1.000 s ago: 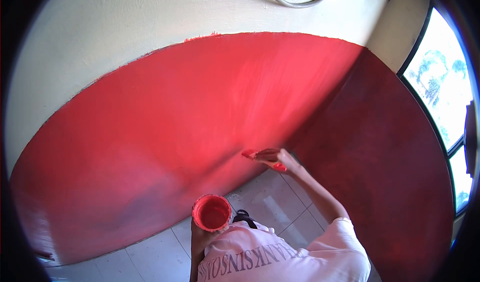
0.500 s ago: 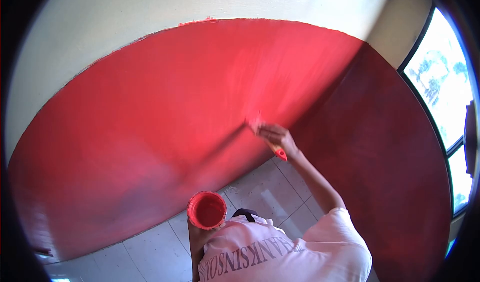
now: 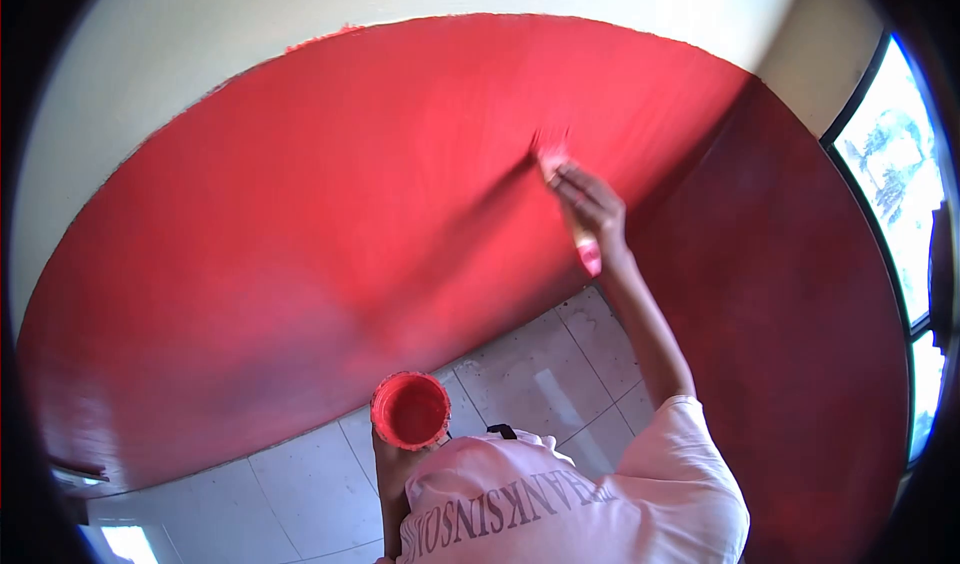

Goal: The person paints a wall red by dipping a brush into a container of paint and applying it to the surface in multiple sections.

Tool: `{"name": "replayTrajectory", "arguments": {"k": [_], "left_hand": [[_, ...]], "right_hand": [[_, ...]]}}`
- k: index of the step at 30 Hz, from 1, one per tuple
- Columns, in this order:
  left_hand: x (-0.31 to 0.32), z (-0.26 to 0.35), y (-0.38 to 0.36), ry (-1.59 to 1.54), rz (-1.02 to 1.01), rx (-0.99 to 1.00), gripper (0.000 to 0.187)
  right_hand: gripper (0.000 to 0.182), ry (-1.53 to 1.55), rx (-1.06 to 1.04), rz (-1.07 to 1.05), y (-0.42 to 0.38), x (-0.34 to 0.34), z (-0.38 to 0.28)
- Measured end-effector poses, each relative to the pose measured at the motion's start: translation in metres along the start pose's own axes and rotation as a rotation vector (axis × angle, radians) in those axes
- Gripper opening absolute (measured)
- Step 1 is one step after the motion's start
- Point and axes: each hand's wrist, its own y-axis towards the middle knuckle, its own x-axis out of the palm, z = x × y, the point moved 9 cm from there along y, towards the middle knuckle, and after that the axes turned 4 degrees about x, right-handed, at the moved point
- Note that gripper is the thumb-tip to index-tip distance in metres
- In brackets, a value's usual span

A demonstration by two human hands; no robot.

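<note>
— Where's the brush [image 3: 556, 169]?
— In the right hand [image 3: 596, 207], gripped by the handle, bristles pressed to the red wall [image 3: 330, 194] high up, near the corner.
— And the left hand [image 3: 396, 464]?
— It's clasping the paint cup [image 3: 411, 410] from below, held low above the tiled floor [image 3: 540, 374], close to the chest.
</note>
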Motion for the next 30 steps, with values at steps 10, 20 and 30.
{"name": "replayTrajectory", "arguments": {"k": [10,20,30], "left_hand": [[-0.009,-0.031,-0.014,-0.016,-0.032,-0.082,0.08],[-0.016,-0.002,-0.021,0.151,0.15,-0.111,0.072],[-0.021,0.001,-0.023,0.124,0.191,-0.11,0.066]], "right_hand": [[0.037,0.349,0.303,-0.781,-0.188,0.149,0.026],[0.026,0.123,-0.156,-0.573,-0.016,0.143,0.019],[0.025,0.035,-0.254,-0.369,0.047,0.114,0.006]]}}
